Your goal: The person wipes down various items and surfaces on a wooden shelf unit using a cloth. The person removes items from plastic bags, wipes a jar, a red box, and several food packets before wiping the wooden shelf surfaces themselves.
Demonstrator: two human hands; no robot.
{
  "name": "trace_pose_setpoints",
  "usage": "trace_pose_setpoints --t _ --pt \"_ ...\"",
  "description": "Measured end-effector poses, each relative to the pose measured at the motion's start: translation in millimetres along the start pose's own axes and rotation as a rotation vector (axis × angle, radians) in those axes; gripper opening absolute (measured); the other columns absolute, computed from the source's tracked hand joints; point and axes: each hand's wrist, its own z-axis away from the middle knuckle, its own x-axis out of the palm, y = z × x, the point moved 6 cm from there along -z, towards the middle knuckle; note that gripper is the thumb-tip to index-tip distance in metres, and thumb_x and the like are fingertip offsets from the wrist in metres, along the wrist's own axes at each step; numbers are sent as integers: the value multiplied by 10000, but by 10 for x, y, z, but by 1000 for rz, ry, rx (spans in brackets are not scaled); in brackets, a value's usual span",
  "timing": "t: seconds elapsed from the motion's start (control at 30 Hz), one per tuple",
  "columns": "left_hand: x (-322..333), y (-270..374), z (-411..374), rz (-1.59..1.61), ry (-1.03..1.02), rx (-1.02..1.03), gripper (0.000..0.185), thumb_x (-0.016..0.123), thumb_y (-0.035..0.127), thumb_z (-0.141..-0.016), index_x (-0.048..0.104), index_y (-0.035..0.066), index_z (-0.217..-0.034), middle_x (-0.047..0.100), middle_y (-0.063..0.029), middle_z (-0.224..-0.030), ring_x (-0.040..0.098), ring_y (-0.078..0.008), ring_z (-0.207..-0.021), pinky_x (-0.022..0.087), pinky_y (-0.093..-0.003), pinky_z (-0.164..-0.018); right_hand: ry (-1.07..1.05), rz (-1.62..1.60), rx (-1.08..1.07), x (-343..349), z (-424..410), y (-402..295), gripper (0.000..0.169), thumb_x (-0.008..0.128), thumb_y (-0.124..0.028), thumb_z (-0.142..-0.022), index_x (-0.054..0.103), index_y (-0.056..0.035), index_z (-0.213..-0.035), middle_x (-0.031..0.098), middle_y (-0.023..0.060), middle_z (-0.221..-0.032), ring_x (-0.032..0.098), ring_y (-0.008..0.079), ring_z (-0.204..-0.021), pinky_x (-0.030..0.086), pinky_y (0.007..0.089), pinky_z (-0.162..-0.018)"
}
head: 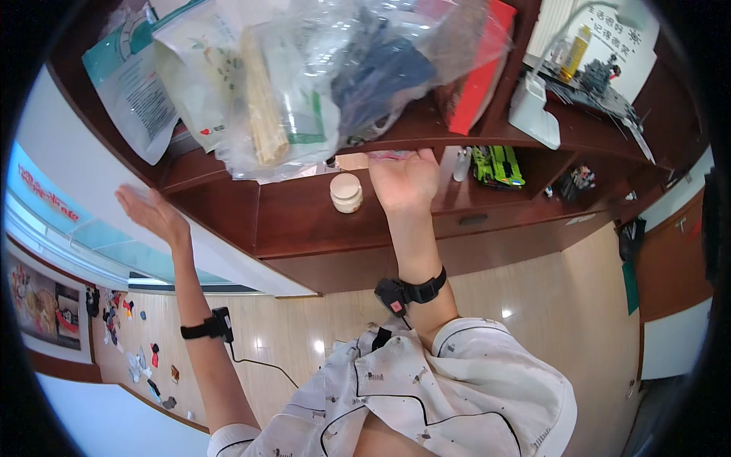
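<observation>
My left hand (154,216) is raised beside the left side panel of a dark wooden shelf unit (214,214), flat, with nothing in it. Palm up, my right hand (404,178) reaches beneath the unit's upper shelf board. Its fingers are mostly hidden there, and a small pinkish plastic-like item (393,155) shows at them; whether they grip it I cannot tell. Left of that hand, a cream lidded jar (346,193) stands on the lower shelf. Above, clear plastic bags (308,68) bulge over the shelf edge, one around a bundle of pale sticks (262,108).
Pouches (134,91) lean at the upper left, and a red package (480,74) stands right of the bags. Further right are a white desk lamp (534,108), a model ship (605,91) and a green toy vehicle (498,167). Small items (140,363) litter the floor.
</observation>
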Motion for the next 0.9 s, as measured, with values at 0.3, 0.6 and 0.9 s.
trace_pose_setpoints --t 0.3,0.6,0.9 --pt "215 -54 -24 122 61 -1 806 543 440 -1001 207 -47 -1549 154 -241 -1621 113 -381 -1518 92 -479 -1225 -205 115 180 26 -326 1198 514 332 -392 -1050 471 -120 -1463 470 97 -1511 426 322 -1392 320 527 -1178" --pt "171 -95 -63 123 218 0 703 694 306 -915 365 -55 -1421 309 -252 -1498 249 -397 -1443 180 -495 -1182 -633 -227 200 334 -285 86 487 345 -299 -1057 458 -39 -1452 448 140 -1524 417 344 -1387 281 534 -1193" --pt "228 -90 -34 145 220 40 672 672 320 -928 388 -45 -1416 337 -261 -1480 247 -411 -1442 195 -511 -1174 -217 86 179 -3 -497 1166 485 348 -296 -1055 463 -36 -1448 448 139 -1525 416 341 -1388 276 536 -1194"
